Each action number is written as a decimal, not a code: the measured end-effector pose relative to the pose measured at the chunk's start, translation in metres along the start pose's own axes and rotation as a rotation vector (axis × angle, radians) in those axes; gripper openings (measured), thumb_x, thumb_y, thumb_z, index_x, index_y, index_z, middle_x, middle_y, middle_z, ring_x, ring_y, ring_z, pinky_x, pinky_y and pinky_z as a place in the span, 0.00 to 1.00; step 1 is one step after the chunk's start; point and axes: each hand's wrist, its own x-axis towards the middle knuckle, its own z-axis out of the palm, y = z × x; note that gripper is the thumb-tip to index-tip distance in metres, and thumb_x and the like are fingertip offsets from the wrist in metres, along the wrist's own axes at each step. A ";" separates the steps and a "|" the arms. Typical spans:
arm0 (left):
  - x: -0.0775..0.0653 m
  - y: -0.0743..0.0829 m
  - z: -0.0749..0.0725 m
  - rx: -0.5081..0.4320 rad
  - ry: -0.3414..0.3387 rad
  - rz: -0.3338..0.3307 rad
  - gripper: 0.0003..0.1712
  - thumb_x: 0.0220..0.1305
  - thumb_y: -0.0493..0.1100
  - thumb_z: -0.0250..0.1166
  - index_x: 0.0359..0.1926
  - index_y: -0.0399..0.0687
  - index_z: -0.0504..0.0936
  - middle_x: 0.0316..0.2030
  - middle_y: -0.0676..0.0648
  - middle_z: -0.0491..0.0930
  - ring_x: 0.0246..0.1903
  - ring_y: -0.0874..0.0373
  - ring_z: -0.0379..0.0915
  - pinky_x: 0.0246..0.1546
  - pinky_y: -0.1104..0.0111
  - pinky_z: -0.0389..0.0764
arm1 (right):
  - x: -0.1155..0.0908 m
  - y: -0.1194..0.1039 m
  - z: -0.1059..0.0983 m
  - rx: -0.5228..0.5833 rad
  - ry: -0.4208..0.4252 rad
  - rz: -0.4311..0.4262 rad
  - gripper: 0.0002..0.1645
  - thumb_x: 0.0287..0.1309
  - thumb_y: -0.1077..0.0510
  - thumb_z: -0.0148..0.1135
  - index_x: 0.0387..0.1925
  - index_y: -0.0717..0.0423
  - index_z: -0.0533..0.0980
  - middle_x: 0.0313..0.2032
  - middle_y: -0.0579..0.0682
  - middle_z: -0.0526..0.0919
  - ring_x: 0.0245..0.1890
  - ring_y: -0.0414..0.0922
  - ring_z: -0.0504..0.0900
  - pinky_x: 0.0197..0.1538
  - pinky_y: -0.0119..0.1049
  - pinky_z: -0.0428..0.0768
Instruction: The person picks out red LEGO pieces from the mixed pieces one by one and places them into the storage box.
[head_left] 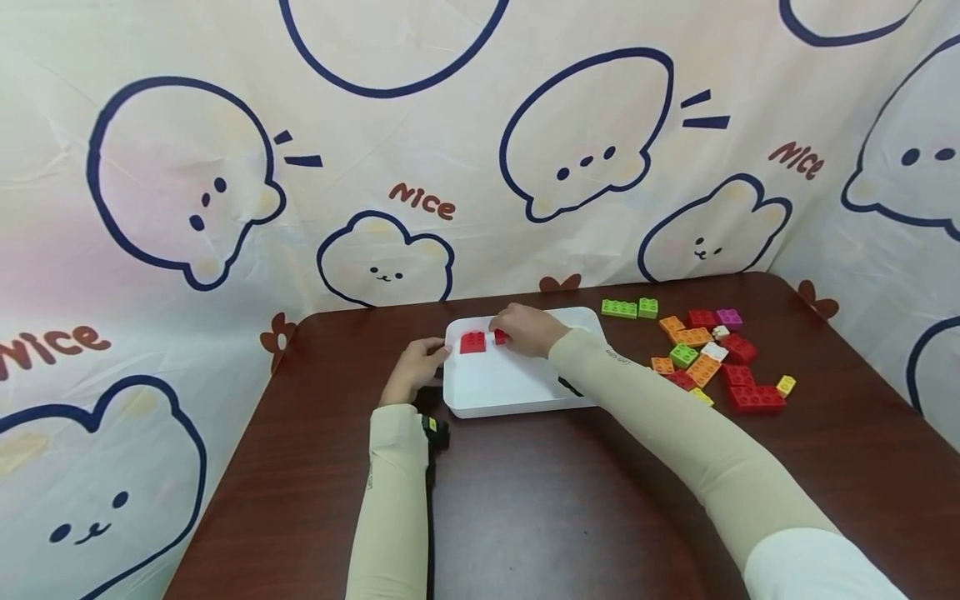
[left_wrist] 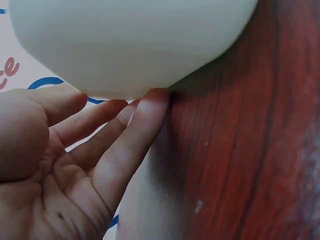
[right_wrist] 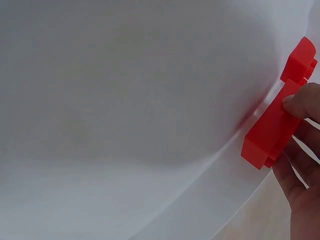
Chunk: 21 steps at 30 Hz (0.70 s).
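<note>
The thumb and fingers of the right hand (head_left: 523,329) pinch a red brick (right_wrist: 272,125), mostly hidden in the head view, at the white tray's (head_left: 495,387) far side, beside another red brick (head_left: 472,342). The left hand's (head_left: 411,367) relaxed fingertips touch the tray's edge. A sleeve (head_left: 660,425) partly covers loose bricks (head_left: 704,370).

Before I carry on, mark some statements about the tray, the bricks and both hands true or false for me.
1. The right hand holds a red brick. True.
2. The left hand holds a yellow brick. False: it touches the edge of the white tray.
3. A second red brick is in the white tray. True.
4. The long green brick is inside the tray. False: the long green brick lies on the table.
5. Every brick on the table is red. False: an orange brick and a purple brick, among others, lie there.
</note>
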 end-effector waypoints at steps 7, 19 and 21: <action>0.002 0.002 0.000 -0.004 -0.001 0.013 0.27 0.78 0.45 0.56 0.71 0.36 0.68 0.63 0.35 0.73 0.57 0.41 0.76 0.50 0.52 0.84 | 0.001 -0.001 0.002 0.001 0.006 0.008 0.24 0.61 0.57 0.72 0.60 0.47 0.82 0.55 0.50 0.84 0.55 0.48 0.78 0.64 0.41 0.77; -0.001 0.001 0.001 0.006 0.010 0.010 0.27 0.78 0.46 0.56 0.71 0.36 0.68 0.63 0.35 0.73 0.55 0.42 0.76 0.49 0.52 0.84 | -0.001 -0.003 0.004 0.022 -0.034 0.032 0.25 0.61 0.56 0.72 0.61 0.45 0.81 0.57 0.48 0.83 0.54 0.46 0.78 0.65 0.40 0.76; -0.001 0.000 0.001 0.007 0.012 0.008 0.27 0.78 0.46 0.56 0.71 0.36 0.68 0.63 0.35 0.73 0.55 0.42 0.76 0.50 0.52 0.84 | -0.001 -0.003 0.004 0.022 -0.040 0.032 0.26 0.61 0.56 0.72 0.61 0.45 0.81 0.57 0.47 0.83 0.55 0.46 0.78 0.65 0.40 0.76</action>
